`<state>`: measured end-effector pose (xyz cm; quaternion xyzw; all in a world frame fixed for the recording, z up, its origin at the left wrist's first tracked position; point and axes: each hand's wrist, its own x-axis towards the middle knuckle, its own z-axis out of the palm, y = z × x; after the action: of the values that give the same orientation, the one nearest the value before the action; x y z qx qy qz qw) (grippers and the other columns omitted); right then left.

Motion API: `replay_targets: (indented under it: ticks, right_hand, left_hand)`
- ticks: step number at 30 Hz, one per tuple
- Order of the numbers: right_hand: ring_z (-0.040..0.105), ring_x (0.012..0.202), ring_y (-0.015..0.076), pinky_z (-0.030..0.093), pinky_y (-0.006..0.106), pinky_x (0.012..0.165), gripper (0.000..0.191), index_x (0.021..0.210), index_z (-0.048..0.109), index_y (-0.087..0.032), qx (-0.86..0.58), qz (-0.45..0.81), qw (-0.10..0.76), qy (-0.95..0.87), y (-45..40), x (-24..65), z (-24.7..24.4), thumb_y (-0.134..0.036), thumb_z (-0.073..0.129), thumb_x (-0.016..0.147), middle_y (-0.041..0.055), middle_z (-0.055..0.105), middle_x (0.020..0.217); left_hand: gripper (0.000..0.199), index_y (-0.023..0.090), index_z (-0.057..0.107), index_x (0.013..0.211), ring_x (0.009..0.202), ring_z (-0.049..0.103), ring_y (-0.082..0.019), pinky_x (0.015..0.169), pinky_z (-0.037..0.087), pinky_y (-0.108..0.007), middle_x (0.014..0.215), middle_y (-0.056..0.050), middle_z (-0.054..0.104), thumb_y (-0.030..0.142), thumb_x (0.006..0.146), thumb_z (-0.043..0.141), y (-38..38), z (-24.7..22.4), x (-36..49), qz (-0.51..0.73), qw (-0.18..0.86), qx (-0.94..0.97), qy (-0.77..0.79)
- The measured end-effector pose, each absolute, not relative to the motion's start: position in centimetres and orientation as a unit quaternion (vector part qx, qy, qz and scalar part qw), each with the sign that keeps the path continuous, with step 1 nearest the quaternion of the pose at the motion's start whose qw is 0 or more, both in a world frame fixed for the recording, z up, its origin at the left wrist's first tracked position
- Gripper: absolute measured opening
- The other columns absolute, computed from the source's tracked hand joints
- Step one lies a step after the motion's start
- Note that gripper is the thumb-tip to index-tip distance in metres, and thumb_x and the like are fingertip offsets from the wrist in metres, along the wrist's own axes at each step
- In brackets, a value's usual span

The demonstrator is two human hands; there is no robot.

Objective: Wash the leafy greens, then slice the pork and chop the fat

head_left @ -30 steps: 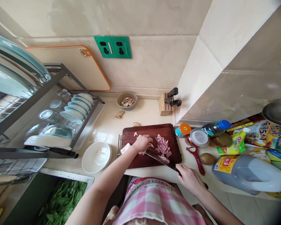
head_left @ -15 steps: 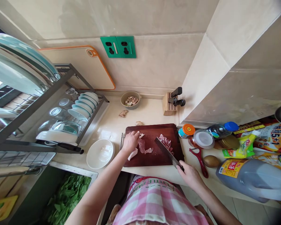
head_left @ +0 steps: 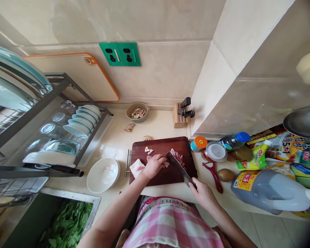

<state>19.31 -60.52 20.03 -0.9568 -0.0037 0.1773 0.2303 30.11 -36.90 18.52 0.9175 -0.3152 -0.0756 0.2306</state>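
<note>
On the dark wooden cutting board (head_left: 144,181), my left hand (head_left: 154,166) is closed over a piece of raw pink meat (head_left: 166,164), its fingers bent and covering most of it. My right hand (head_left: 203,193) grips the handle of a kitchen knife (head_left: 180,167). The blade lies slanted across the board between my left hand and a heap of cut meat (head_left: 177,156), apart from my fingers. A pale, fatty chunk (head_left: 137,167) sits at the board's left side, and a small whitish scrap (head_left: 148,150) lies beyond my left hand.
Left of the board stands a white bowl (head_left: 103,175), beside a sink rim (head_left: 94,210) and a dish rack (head_left: 64,82). Behind are a colander (head_left: 137,113), ginger (head_left: 129,127) and a knife block (head_left: 179,115). Rightward lie a red peeler (head_left: 214,175), jars (head_left: 217,151) and a large jug (head_left: 268,189).
My left hand has moved nearer and rightward on the board, from the scrap at the far side onto the meat. The knife stays beside the cut heap. The whole view has shifted somewhat.
</note>
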Motion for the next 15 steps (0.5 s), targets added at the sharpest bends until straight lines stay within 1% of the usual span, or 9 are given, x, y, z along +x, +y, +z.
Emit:
replay_targets:
  ticks: [4,6,10,12,15]
  right_hand:
    - [0.055,0.058,0.0133,0.027,0.023,0.052,0.025,0.076,0.049,-0.020,-0.962,0.167,0.217,-0.021,-59.7,19.5,21.5,-0.027,0.028,0.087,0.0015,0.059,0.064]
    - [0.056,0.058,0.0135,0.027,0.023,0.052,0.024,0.078,0.049,-0.020,-0.963,0.175,0.205,-0.029,-59.5,19.3,22.3,-0.026,0.028,0.088,0.0019,0.060,0.065]
    - [0.059,0.060,0.0137,0.026,0.024,0.051,0.022,0.084,0.050,-0.019,-0.961,0.218,0.165,-0.045,-59.4,18.8,23.5,-0.021,0.029,0.087,0.0027,0.062,0.069]
    - [0.061,0.063,0.0148,0.028,0.024,0.051,0.021,0.088,0.050,-0.018,-0.958,0.244,0.142,-0.045,-58.8,19.2,23.7,-0.019,0.029,0.087,0.0048,0.064,0.072]
    - [0.063,0.068,0.0174,0.031,0.024,0.052,0.022,0.094,0.050,-0.016,-0.951,0.287,0.111,-0.028,-56.3,21.5,23.3,-0.019,0.029,0.088,0.0087,0.066,0.076]
  left_hand:
    - [0.026,0.020,0.059,0.101,0.085,0.051,-0.015,0.080,0.043,-0.028,0.096,-0.004,0.059,0.026,0.089,0.036,-36.9,17.6,28.9,-0.066,0.224,0.911,-0.340]
    - [0.028,0.020,0.059,0.101,0.085,0.050,-0.015,0.080,0.043,-0.029,0.095,-0.004,0.059,0.026,0.090,0.034,-37.1,16.9,28.6,-0.055,0.209,0.914,-0.344]
    - [0.027,0.017,0.060,0.100,0.095,0.049,-0.018,0.085,0.043,-0.031,0.099,-0.006,0.059,0.023,0.089,0.036,-37.3,15.7,28.4,-0.029,0.203,0.918,-0.339]
    - [0.026,0.017,0.060,0.102,0.101,0.047,-0.018,0.089,0.042,-0.031,0.104,-0.006,0.058,0.021,0.088,0.038,-37.2,15.0,28.3,-0.020,0.224,0.914,-0.337]
    - [0.026,0.019,0.060,0.102,0.104,0.047,-0.017,0.091,0.042,-0.032,0.104,-0.005,0.058,0.021,0.088,0.039,-37.2,14.4,28.0,-0.013,0.267,0.909,-0.319]
